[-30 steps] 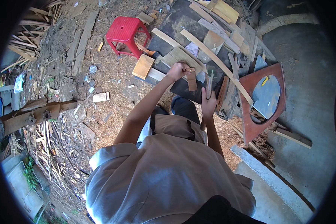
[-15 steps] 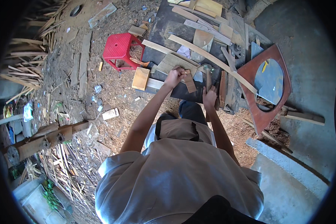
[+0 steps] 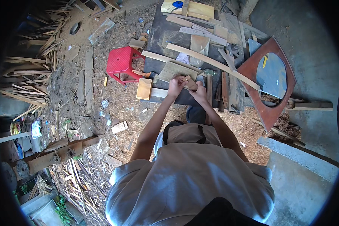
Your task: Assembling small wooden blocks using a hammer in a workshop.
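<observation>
Both my hands are over the near edge of a dark work table (image 3: 165, 34). A small flat brown piece of wood (image 3: 191, 81) is between them. My left hand (image 3: 175, 86) is closed on its left end, and my right hand (image 3: 200, 93) grips its lower right end. A small light spot shows on the wood near my left fingers. Just right of my hands lies a hammer (image 3: 209, 84), its head away from me and nothing holding it. Behind the piece is a wider weathered board (image 3: 172, 71).
Long curved wooden strips (image 3: 214, 64) cross the table. A red stool (image 3: 119, 61) stands at its left, near a wooden block (image 3: 144, 89). At the right leans a reddish-brown panel (image 3: 248, 71) with an oval hole. Wood shavings and scraps cover the floor.
My right hand has let go of the hammer handle and moved left to take hold of the piece of wood. The wood has turned, its lower end swinging up. The view has shifted slightly.
</observation>
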A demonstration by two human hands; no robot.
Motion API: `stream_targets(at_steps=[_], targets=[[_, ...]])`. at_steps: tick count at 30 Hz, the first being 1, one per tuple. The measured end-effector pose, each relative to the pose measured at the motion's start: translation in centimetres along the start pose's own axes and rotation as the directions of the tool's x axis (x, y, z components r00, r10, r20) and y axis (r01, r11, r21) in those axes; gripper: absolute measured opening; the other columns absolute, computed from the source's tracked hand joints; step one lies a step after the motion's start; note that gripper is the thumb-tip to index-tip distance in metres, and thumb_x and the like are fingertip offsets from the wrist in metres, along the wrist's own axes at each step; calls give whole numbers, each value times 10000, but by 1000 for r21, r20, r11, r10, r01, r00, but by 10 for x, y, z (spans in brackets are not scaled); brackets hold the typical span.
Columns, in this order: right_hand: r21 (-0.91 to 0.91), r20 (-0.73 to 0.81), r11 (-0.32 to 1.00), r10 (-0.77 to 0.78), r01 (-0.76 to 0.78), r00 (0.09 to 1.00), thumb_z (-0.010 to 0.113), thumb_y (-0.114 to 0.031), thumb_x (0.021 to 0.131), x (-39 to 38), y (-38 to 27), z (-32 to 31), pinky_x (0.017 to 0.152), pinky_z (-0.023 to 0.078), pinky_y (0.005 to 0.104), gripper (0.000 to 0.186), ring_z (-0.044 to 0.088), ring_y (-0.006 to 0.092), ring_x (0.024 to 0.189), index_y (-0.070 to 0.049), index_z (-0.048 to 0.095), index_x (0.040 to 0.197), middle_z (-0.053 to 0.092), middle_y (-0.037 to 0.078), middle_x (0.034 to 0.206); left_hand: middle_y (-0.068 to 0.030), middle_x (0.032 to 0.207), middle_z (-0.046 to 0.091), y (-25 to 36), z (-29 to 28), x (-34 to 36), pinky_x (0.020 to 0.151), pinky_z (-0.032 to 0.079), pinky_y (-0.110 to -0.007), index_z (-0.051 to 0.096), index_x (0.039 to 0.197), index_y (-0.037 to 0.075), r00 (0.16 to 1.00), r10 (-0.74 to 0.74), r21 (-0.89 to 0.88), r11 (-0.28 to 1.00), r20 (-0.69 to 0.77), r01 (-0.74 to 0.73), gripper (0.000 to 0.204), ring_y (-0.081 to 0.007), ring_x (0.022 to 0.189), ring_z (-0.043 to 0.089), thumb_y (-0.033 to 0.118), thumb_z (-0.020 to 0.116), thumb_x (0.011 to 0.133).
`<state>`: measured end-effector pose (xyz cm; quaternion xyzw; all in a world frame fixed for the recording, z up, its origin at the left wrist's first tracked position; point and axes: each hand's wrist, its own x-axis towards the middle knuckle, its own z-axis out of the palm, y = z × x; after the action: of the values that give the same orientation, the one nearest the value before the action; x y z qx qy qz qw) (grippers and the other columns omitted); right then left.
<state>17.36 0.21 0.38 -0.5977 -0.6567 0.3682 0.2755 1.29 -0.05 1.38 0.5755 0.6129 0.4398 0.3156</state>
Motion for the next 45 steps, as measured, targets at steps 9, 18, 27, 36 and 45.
stream_targets(at_steps=[9, 18, 27, 36, 45], targets=[[412, -197, 875, -185, 252, 963, 742, -48, 769, -64, -79, -57, 760, 488, 270, 429, 615, 170, 908, 7, 450, 1078, 607, 133, 974, -119, 1062, 641, 119, -30, -48, 754, 559, -282, 665, 1041, -12, 993, 15, -476, 877, -120, -71, 286, -170, 918, 654, 11, 728, 763], [747, 35, 636, -325, 191, 945, 594, 43, 862, -104, -145, -137, 954, 422, 296, 397, 548, 168, 1101, 47, 479, 1242, 563, 132, 1155, -131, 1018, 678, 204, -89, -83, 807, 540, -317, 681, 1006, -9, 906, 412, -86, 904, -94, -420, 319, -226, 952, 662, -11, 766, 699], [751, -8, 569, -502, 337, 865, 658, 33, 819, -106, -164, -145, 836, 475, 303, 316, 571, 183, 948, 77, 578, 1122, 589, 145, 1095, -124, 1062, 655, 221, -102, -104, 804, 529, -295, 645, 1107, 13, 959, 271, -307, 909, -84, -283, 442, -209, 928, 654, 72, 798, 697], [710, 55, 602, -564, 365, 824, 669, 21, 813, -110, -178, -138, 743, 471, 279, 298, 566, 164, 845, 73, 604, 1099, 620, 125, 984, -104, 1026, 640, 223, -123, -119, 794, 493, -300, 688, 1048, 5, 960, 273, -276, 920, -55, -277, 378, -194, 898, 619, 93, 795, 697], [810, 98, 535, -528, 241, 843, 630, 48, 840, -113, -185, -136, 823, 500, 305, 301, 583, 187, 959, 104, 577, 1131, 590, 154, 1080, -127, 1053, 623, 216, -120, -126, 861, 504, -317, 666, 1068, -27, 981, 177, -375, 907, -78, -194, 404, -206, 987, 600, 11, 784, 684]])
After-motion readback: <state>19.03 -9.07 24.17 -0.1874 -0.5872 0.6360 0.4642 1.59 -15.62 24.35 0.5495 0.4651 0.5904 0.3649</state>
